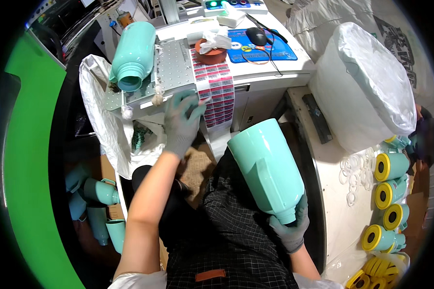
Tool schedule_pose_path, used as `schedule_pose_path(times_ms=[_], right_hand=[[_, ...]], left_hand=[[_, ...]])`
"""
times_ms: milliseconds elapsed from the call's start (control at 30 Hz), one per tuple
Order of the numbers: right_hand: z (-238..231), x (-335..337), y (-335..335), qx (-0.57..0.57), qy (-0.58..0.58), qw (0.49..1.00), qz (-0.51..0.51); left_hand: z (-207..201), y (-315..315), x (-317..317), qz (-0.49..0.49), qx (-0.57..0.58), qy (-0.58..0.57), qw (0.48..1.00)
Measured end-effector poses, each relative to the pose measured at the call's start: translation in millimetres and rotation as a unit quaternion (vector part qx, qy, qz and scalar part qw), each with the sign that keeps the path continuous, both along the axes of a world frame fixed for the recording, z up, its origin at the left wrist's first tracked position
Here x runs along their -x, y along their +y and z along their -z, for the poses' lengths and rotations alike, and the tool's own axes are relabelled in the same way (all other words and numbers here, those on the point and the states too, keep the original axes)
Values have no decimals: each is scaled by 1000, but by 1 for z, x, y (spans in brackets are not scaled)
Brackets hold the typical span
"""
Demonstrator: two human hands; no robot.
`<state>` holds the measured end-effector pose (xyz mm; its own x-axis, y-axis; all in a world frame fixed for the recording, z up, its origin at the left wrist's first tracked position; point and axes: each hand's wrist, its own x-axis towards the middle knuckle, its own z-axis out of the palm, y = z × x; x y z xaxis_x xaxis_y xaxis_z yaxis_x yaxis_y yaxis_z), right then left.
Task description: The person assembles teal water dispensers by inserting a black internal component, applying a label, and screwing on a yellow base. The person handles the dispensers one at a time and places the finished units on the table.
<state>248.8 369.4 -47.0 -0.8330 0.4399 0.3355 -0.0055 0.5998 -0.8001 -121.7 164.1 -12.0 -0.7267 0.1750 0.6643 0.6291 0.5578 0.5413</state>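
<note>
My left hand [182, 120], in a grey glove with teal fingertips, is raised beside a strip of small red-and-white labels [219, 94]. Its fingers are bent but apart, slightly blurred. A tiny pale bit shows at the fingertips; whether it is a loose label I cannot tell. My gloved right hand [294, 226] is closed round the narrow neck end of a mint-green jug shell [267, 164] with a side handle. The shell tilts over my lap, its neck toward me. Another mint-green jug shell [135, 48] lies on the perforated metal plate [176, 67] at upper left.
A brown tape roll [210, 55], blue mat [260, 45] and black mouse [256, 36] lie on the white table. Mint shells fill a box [101, 192] at left. White sacks [359, 86] stand right, near clear rings [354, 178] and yellow-based jugs [390, 166].
</note>
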Motion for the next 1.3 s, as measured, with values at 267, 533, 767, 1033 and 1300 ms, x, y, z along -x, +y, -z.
schedule_pose_path(times_ms=[267, 533, 767, 1033, 1300], right_hand=[[-12, 5, -8, -87, 8, 996, -17], [-15, 7, -13, -233, 34, 972, -14], [-18, 6, 11, 122, 2, 993, 4], [-53, 91, 27, 95, 176, 980, -16], [-138, 205, -1, -292, 219, 930, -37]], left_hand=[[-25, 3, -121, 271, -356, -570, 690], [-30, 4, -127, 237, -321, -551, 733], [-12, -64, -81, -52, 103, -225, 968], [-80, -151, 96, -50, 403, 289, 867], [-143, -159, -87, -13, 236, 239, 942]])
